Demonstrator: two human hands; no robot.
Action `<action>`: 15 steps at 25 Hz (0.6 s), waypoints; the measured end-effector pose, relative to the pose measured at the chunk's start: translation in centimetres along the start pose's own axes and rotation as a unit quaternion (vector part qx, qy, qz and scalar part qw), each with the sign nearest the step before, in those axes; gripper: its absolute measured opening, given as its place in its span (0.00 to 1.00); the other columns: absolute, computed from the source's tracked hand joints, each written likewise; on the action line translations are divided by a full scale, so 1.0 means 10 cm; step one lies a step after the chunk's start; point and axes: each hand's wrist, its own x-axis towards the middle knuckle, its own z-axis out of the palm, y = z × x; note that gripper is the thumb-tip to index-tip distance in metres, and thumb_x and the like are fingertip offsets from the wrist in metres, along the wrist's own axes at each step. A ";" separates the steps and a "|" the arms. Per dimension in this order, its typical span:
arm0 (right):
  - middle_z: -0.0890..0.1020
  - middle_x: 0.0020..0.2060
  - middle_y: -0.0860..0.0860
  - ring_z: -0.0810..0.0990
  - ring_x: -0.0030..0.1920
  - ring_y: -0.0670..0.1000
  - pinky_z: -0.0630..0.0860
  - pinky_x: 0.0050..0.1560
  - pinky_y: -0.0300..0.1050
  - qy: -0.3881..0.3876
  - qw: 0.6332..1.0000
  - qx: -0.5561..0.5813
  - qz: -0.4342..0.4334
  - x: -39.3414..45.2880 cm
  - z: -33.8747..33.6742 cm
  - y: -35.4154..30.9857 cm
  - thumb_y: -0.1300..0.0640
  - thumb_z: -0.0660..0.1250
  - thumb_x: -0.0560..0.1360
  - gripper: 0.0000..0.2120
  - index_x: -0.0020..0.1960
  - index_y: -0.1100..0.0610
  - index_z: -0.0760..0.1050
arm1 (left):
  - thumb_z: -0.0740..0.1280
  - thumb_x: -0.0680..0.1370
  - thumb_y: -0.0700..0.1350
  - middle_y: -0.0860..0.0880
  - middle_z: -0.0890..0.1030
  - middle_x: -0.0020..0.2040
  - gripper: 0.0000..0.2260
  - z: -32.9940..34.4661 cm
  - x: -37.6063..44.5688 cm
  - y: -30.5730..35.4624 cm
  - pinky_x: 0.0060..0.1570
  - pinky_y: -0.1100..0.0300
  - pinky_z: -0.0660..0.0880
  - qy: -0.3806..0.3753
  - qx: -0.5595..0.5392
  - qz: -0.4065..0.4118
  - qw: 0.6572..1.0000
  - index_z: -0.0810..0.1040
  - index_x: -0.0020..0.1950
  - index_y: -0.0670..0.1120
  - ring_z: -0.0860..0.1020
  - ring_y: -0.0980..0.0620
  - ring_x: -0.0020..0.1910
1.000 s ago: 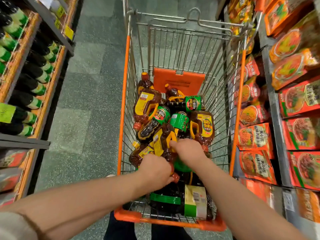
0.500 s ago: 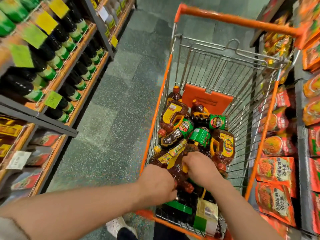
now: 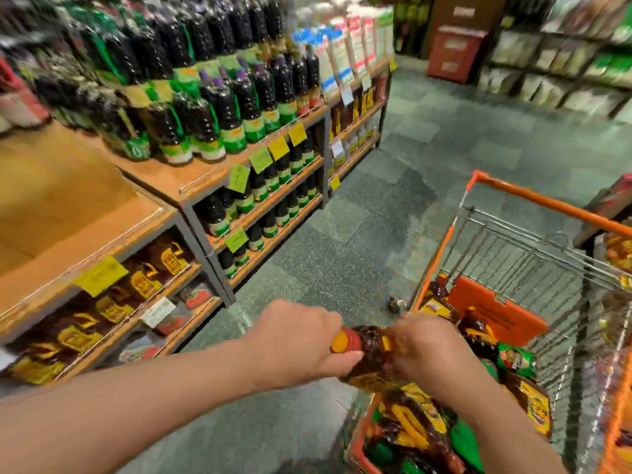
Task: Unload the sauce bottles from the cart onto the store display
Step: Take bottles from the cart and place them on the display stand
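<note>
A brown sauce bottle [image 3: 371, 362] with a red-and-yellow cap lies sideways in the air at the left rim of the orange wire cart [image 3: 533, 196]. My left hand [image 3: 297, 340] grips its cap end. My right hand [image 3: 434, 357] grips its body near the yellow handle. Several more brown and green-labelled bottles [image 3: 420, 425] lie piled in the cart below. To the left stands the store display [image 3: 113, 241], its wooden top shelf partly bare, with matching brown yellow-labelled bottles [image 3: 113, 302] on the shelf under it.
Dark green-labelled bottles [image 3: 222, 124] fill the shelves further along the left. Yellow and green price tags [image 3: 99, 275] hang off shelf edges. Grey speckled floor [image 3: 393, 200] runs between shelf and cart. Packaged goods [image 3: 615, 251] crowd the right edge.
Both hands have lifted one brown bottle out of the pile to the cart's left rim. The view has swung left and up toward the display shelves.
</note>
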 end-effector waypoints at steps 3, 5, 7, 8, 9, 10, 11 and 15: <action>0.78 0.34 0.52 0.79 0.39 0.55 0.70 0.37 0.45 0.054 0.996 -0.001 -0.071 0.37 -0.11 -0.77 0.53 0.66 0.60 0.08 0.37 0.55 0.79 | 0.50 0.78 0.70 0.52 0.74 0.40 0.22 -0.24 -0.59 -0.57 0.35 0.56 0.65 0.048 0.022 -0.060 0.997 0.63 0.44 0.51 0.77 0.46 0.44; 0.77 0.38 0.50 0.77 0.44 0.55 0.69 0.39 0.46 0.053 0.995 -0.010 -0.079 0.60 -0.09 -1.31 0.52 0.65 0.66 0.09 0.44 0.53 0.80 | 0.48 0.77 0.70 0.53 0.67 0.35 0.23 -0.33 -1.01 -0.97 0.32 0.57 0.67 0.082 0.033 -0.093 0.992 0.63 0.42 0.51 0.73 0.49 0.38; 0.74 0.37 0.47 0.77 0.45 0.54 0.67 0.38 0.45 0.078 0.993 0.016 -0.088 0.84 -0.03 -1.81 0.55 0.67 0.67 0.08 0.46 0.51 0.80 | 0.45 0.77 0.70 0.54 0.68 0.35 0.23 -0.36 -1.42 -1.35 0.31 0.57 0.70 0.113 0.039 -0.126 0.985 0.65 0.43 0.52 0.75 0.50 0.39; 0.73 0.36 0.45 0.77 0.44 0.53 0.65 0.38 0.44 0.094 0.990 0.036 -0.098 0.94 -0.01 -2.03 0.56 0.68 0.66 0.09 0.46 0.51 0.80 | 0.44 0.76 0.71 0.54 0.71 0.37 0.24 -0.36 -1.59 -1.52 0.33 0.56 0.72 0.127 0.041 -0.141 0.981 0.67 0.44 0.52 0.76 0.50 0.40; 0.73 0.36 0.45 0.77 0.43 0.53 0.64 0.37 0.42 0.104 0.987 0.049 -0.110 1.04 0.02 -2.22 0.56 0.68 0.66 0.09 0.46 0.50 0.81 | 0.44 0.76 0.71 0.54 0.73 0.39 0.25 -0.37 -1.74 -1.66 0.35 0.55 0.74 0.137 0.043 -0.156 0.977 0.68 0.45 0.52 0.77 0.50 0.41; 0.74 0.37 0.45 0.77 0.42 0.52 0.64 0.37 0.42 0.102 0.986 0.054 -0.123 1.13 0.03 -2.44 0.57 0.68 0.66 0.09 0.46 0.51 0.81 | 0.44 0.76 0.71 0.54 0.74 0.40 0.25 -0.37 -1.91 -1.81 0.36 0.54 0.75 0.143 0.046 -0.174 0.973 0.69 0.46 0.52 0.77 0.50 0.41; 0.75 0.37 0.46 0.76 0.41 0.52 0.65 0.37 0.43 0.098 0.984 0.057 -0.137 1.23 0.04 -2.63 0.57 0.68 0.66 0.08 0.45 0.52 0.81 | 0.44 0.76 0.71 0.53 0.75 0.41 0.26 -0.37 -2.04 -1.95 0.37 0.53 0.76 0.145 0.049 -0.190 0.970 0.69 0.47 0.52 0.77 0.49 0.42; 0.70 0.32 0.45 0.69 0.36 0.48 0.64 0.35 0.45 0.082 0.976 0.057 -0.191 1.67 0.11 -3.14 0.54 0.70 0.64 0.07 0.41 0.54 0.79 | 0.42 0.75 0.71 0.54 0.72 0.38 0.26 -0.33 -2.30 -2.51 0.34 0.53 0.73 0.168 0.047 -0.239 0.955 0.69 0.45 0.53 0.74 0.49 0.40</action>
